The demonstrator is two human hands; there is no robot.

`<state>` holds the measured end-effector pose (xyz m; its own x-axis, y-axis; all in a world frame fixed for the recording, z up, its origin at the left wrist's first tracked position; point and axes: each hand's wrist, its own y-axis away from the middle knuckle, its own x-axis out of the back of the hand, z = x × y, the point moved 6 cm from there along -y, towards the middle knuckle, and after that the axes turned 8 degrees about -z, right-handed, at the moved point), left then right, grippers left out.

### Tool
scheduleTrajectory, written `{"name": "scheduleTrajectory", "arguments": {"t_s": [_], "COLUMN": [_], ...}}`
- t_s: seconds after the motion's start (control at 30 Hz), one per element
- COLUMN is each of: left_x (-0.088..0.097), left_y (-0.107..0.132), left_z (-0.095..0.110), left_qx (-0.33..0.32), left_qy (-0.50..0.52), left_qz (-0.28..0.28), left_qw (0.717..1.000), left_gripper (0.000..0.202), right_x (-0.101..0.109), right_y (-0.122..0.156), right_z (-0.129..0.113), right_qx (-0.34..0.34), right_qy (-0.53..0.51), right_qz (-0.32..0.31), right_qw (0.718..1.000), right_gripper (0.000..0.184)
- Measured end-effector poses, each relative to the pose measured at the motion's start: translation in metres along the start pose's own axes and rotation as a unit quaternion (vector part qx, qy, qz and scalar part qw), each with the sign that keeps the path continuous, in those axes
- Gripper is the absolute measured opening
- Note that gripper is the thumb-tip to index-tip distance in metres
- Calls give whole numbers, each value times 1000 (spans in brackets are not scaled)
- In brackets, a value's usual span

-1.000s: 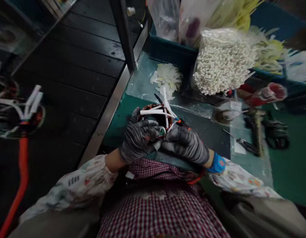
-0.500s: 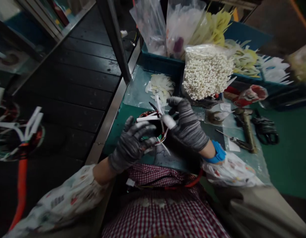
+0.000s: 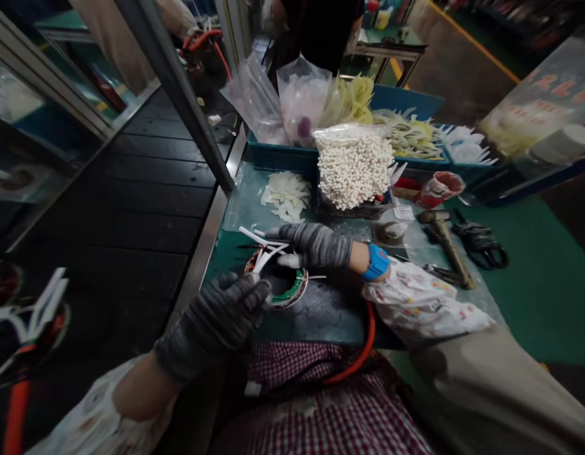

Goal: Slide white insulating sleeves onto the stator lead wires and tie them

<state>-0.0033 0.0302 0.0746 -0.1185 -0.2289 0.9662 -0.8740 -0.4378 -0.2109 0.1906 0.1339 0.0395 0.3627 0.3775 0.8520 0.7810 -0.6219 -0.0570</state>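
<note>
A round motor stator (image 3: pixel 289 292) with copper windings and white sleeved leads (image 3: pixel 261 249) lies on the green mat (image 3: pixel 534 284) at the bench's near left corner. My left hand (image 3: pixel 217 316), in a grey glove, curls against the stator's left rim. From the right, my gloved right hand (image 3: pixel 316 243) reaches across the stator's top, thumb and fingers pinched on the white leads. A blue band (image 3: pixel 376 262) sits on that wrist. An orange cable (image 3: pixel 359 351) runs below the bench edge to my lap.
Behind the stator lie white paper slips (image 3: pixel 285 193), a bag of small white pieces (image 3: pixel 354 164) and a blue tray (image 3: pixel 406 101) of yellow and white strips. A hammer (image 3: pixel 446 243), black tool (image 3: pixel 479 240) and tape roll (image 3: pixel 390 232) lie right. A metal post (image 3: pixel 174 88) rises left. Another stator (image 3: pixel 27 316) hangs far left.
The stator has gone from held up between both hands to lying on the mat. My right hand moved over its top to the leads, and my head lifted, showing more of the bench.
</note>
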Motion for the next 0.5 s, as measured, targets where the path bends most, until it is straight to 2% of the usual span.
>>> {"name": "scheduleTrajectory", "arguments": {"t_s": [0.07,0.1,0.2,0.27,0.3,0.4,0.5], "left_x": [-2,-6,-20,-29,-33,-37,-36], "left_y": [10,13,11,6,4,0,1], "left_z": [1,1,-3,-5,-6,-10,-6], "left_qx": [-12,-7,17,12,8,10,59], "left_qy": [-9,-2,29,41,48,77,99], "left_qz": [38,39,25,43,59,107,122], "left_qw": [999,999,999,998,997,991,986], "left_gripper": [40,38,22,14,13,16,19], "right_x": [12,21,59,80,86,88,82], "right_y": [13,22,41,42,38,21,16], "right_z": [-4,-7,-9,-2,4,27,46], "right_qx": [-26,-49,-169,-259,-289,-318,-291], "right_qy": [70,116,241,283,287,268,202], "right_qz": [66,107,213,233,230,226,307], "right_qw": [995,986,931,894,884,881,884], "right_gripper": [54,52,37,32,31,34,38]}}
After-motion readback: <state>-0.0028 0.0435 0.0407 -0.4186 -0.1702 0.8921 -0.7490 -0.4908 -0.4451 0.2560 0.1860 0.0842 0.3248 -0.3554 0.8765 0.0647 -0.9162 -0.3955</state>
